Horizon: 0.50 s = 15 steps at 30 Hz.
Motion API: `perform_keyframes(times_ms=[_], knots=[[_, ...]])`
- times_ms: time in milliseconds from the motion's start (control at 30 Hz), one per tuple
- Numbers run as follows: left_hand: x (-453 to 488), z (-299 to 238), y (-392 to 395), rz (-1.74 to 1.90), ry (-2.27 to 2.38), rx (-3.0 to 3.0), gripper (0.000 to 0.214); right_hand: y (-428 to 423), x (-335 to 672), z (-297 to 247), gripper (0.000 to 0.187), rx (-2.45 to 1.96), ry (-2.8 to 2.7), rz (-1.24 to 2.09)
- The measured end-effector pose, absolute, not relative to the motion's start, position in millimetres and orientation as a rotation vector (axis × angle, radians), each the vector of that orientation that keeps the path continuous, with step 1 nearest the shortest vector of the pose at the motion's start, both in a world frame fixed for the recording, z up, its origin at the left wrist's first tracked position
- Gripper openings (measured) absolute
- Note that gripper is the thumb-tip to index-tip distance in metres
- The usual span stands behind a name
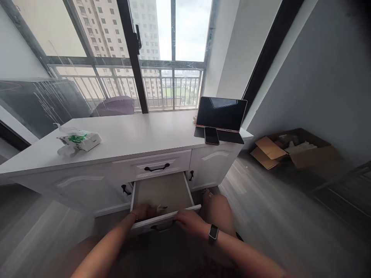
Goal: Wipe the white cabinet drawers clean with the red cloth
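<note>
The lower drawer [162, 189] of a white sideboard is pulled out towards me. My left hand [145, 212] reaches inside, near the drawer's front left corner, its fingers closed and somewhat blurred. A small pale crumpled wad [160, 209], tissue-like with a dark spot, shows at those fingertips; its exact kind is unclear. My right hand [188, 221], a watch [213, 232] on its wrist, grips the top edge of the drawer front, right of the black handle [162, 227].
On the white sideboard top [150, 131] are a tissue pack [84, 141] at left, a propped tablet [222, 112] and a phone [211, 136] at right. An upper drawer [162, 164] is closed. An open cardboard box [310, 156] stands on the floor at right. My bent knee [218, 210] flanks the drawer.
</note>
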<state>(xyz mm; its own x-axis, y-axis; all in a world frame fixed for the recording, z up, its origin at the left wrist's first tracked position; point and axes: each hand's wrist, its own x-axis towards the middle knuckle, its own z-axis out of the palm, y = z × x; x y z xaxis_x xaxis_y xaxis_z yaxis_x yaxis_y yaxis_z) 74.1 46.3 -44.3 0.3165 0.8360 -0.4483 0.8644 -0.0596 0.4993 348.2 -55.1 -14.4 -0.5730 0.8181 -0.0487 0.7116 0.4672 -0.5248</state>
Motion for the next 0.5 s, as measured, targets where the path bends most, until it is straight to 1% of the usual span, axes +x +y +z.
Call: perform_keyframes(times_ms=[133,233,300,367,433,500], knots=[[64.3,-28.5,54.9,0.019,1.651,1.894,0.031,-43.4,366.2,-9.2,0.024,-1.468,-2.371,0.522],[49.5,-7.9,57.7,0.164,1.75,1.858,0.037,-35.1,371.2,-13.8,0.022,-1.516,-2.456,0.57],[36.3,7.1,49.0,0.294,1.797,1.817,0.041,-31.9,371.1,-18.0,0.026,-1.5,-2.496,0.658],[23.8,18.3,26.4,0.495,1.846,1.731,0.043,-29.9,370.0,-22.4,0.028,-1.467,-2.498,0.705],[17.6,21.0,-9.8,0.861,1.896,1.497,0.04,-27.1,369.2,-26.6,0.028,-1.447,-2.488,0.708],[21.2,12.8,-53.4,1.151,1.978,1.174,0.042,-22.7,369.2,-29.9,0.028,-1.432,-2.486,0.696]])
